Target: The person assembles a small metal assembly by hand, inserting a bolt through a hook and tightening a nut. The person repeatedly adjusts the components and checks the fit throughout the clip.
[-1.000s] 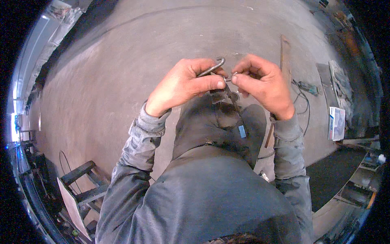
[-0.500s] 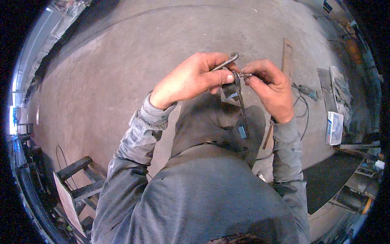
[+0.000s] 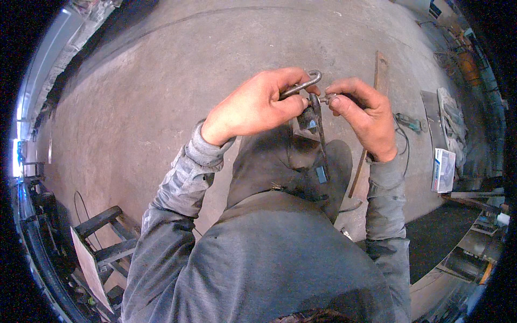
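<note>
My left hand is closed around a bent steel rod, whose rounded hook end sticks out past the fingers. A dark, narrow metal bar hangs down beside my left thumb, in front of my trouser leg. At the top of this bar, a small bolt-like pin juts out to the right. My right hand pinches the pin's outer end between thumb and fingers. Left fingertips are partly hidden behind the metal, so how the rod and bar join cannot be seen.
Right of me on the concrete floor lie a wooden plank, a green power tool with a cable, and a white and blue box. A dark mat is at lower right. A metal stand stands at lower left.
My right hand has shifted slightly right, with its thumb now further out along the pin. The hooked rod has moved a little to the right in my left hand.
</note>
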Demonstrator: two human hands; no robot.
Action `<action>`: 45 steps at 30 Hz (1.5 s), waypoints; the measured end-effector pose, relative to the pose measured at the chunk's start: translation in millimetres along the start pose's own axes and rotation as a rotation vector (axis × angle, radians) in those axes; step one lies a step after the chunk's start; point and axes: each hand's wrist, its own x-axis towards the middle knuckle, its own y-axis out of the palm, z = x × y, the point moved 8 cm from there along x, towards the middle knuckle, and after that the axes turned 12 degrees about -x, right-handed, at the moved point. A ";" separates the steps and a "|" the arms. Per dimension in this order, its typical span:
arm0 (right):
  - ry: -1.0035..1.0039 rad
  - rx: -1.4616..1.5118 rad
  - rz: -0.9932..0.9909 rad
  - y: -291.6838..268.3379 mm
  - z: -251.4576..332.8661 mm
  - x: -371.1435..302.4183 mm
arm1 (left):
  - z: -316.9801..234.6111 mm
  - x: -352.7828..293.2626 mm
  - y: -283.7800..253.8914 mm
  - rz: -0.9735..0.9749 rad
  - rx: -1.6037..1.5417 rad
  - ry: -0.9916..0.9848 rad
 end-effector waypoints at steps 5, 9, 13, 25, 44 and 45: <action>0.129 0.072 0.041 -2.8 -5.3 0.5 | 5.2 3.1 2.7 0.006 -0.026 0.043; 0.144 0.133 0.046 -3.8 -7.7 2.9 | -1.4 3.2 3.3 0.016 -0.009 0.019; 0.103 0.162 0.052 -1.2 -6.8 -1.3 | 1.9 2.9 3.5 0.030 -0.026 0.042; -0.053 0.077 0.031 -0.9 -7.3 -0.7 | -9.6 5.2 -1.4 -0.037 0.315 0.170; 0.102 -0.007 0.003 -13.3 -4.8 -3.5 | -9.4 11.7 6.1 -0.007 0.173 0.153; 0.120 0.013 0.005 -13.4 -2.7 -2.0 | -10.6 11.9 7.4 -0.008 0.172 0.176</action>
